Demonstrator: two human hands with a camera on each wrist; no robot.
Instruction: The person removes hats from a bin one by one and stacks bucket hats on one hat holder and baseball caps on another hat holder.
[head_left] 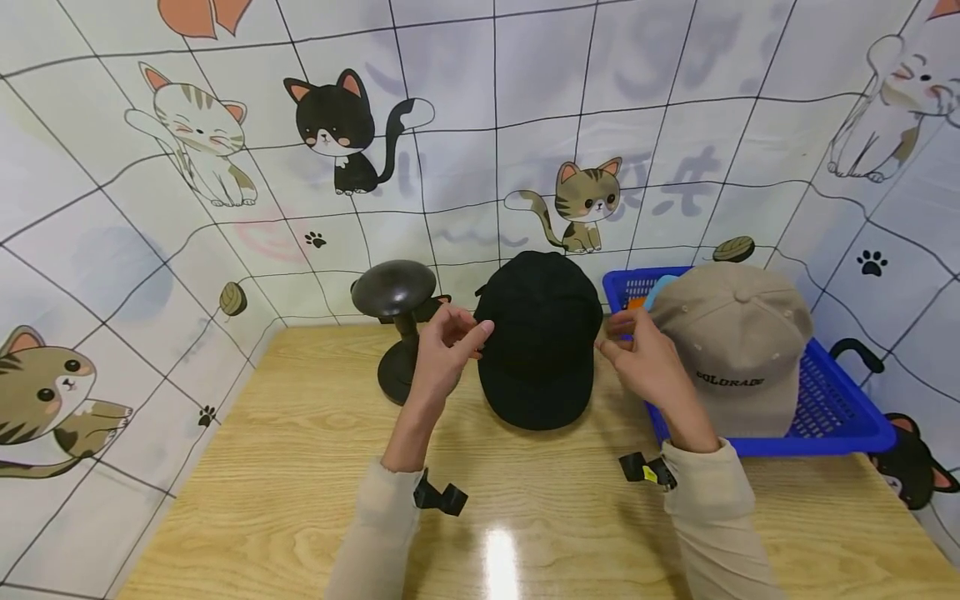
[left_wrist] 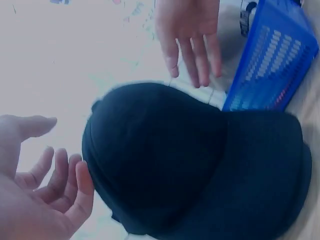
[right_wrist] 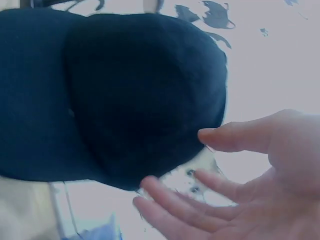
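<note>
A black baseball cap [head_left: 538, 325] stands upright at the back of the table, its brim facing me and down. My left hand [head_left: 448, 350] is at the cap's left side, fingers loosely bent and fingertips right at its edge. In the left wrist view the same cap [left_wrist: 160, 160] shows no fingers wrapped round it. My right hand [head_left: 643, 358] is at the cap's right side, thumb and fingers spread apart. In the right wrist view its thumb overlaps the edge of the cap [right_wrist: 145, 95]. What lies under the cap is hidden.
A dark mushroom-shaped hat stand [head_left: 393, 287] is left of the cap, close behind my left hand. On the right, a blue plastic basket [head_left: 817, 446] contains a beige cap [head_left: 738, 342] and small coloured items. A cat-patterned sheet covers the walls behind the wooden table [head_left: 300, 467].
</note>
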